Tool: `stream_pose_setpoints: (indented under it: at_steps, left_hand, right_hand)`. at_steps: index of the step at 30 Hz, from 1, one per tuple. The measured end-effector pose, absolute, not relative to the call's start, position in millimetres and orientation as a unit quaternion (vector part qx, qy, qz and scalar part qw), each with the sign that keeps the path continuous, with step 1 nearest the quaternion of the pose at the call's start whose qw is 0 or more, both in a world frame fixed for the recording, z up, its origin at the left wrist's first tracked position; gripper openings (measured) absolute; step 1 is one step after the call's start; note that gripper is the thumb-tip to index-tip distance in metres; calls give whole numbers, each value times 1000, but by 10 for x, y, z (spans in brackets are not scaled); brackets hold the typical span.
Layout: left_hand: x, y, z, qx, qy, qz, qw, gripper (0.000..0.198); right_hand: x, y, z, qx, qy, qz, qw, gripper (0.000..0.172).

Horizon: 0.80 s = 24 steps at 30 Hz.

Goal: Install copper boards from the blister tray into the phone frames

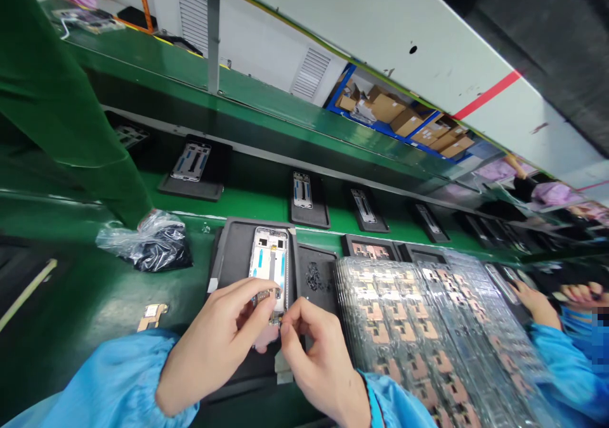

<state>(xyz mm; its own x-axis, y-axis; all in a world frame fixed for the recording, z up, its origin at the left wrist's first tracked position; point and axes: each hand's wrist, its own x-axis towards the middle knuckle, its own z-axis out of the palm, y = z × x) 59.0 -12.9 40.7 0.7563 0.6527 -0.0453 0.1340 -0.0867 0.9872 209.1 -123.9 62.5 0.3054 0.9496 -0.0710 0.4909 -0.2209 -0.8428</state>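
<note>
A white phone frame (269, 250) with blue strips lies in a black foam tray (235, 244) in front of me. Over its lower end, my left hand (233, 320) pinches a small circuit board (264, 296) between thumb and fingers. My right hand (314, 345) is beside it, thumb and fingertips closed together at the board's lower right edge. Whatever those right fingertips hold is too small to make out. A copper-coloured board (152, 316) lies on the bench left of my left forearm.
Stacked clear plastic trays (380, 314) of copper-coloured boards stand at right. A tray of small black parts (314, 276) adjoins the foam tray. A plastic bag (162, 241) lies at left, near a green sleeve. Phone frames line the green belt (257, 193); a co-worker's hand (535, 301) is far right.
</note>
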Motion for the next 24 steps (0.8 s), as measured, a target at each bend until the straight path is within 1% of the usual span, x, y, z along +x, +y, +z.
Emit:
stream_pose_setpoints:
  at_steps: [2, 6, 9, 14, 17, 18, 20, 22, 23, 24]
  left_hand:
    - [585, -136, 395, 696, 282, 219, 623, 27]
    - [568, -132, 383, 654, 280, 204, 672, 33]
    - [556, -141, 386, 646, 283, 201, 680, 35]
    - [538, -86, 425, 649, 283, 180, 683, 32]
    - [547, 26, 476, 554, 253, 154, 778, 29]
    - [559, 57, 495, 510, 239, 146, 814, 30]
    - [603, 79, 535, 437, 222, 137, 861, 34]
    - [680, 42, 573, 403, 222, 138, 877, 35]
    - [728, 8, 591, 393, 222, 137, 882, 35]
    - [779, -28, 608, 388, 221, 136, 884, 36]
  right_hand:
    - [2100, -1253, 652, -713, -495, 320, 378, 26]
    - [2137, -1311, 720, -706, -475, 365, 377, 32]
    - [2137, -1319, 737, -701, -464, 390, 376, 34]
    - [2150, -1247, 729, -711, -474, 355, 380, 37]
    - [2213, -1262, 762, -704, -468, 367, 389, 38]
    - [2235, -1278, 774, -686, -469, 375, 411, 37]
    - [2273, -1302, 774, -630, -485, 369, 482, 36]
    - [2300, -1296, 730, -577, -497, 326, 560, 45]
    - [2311, -1278, 693, -567, -491, 300, 590, 47]
    - [2323, -1253, 650, -566, -477, 280, 611, 44]
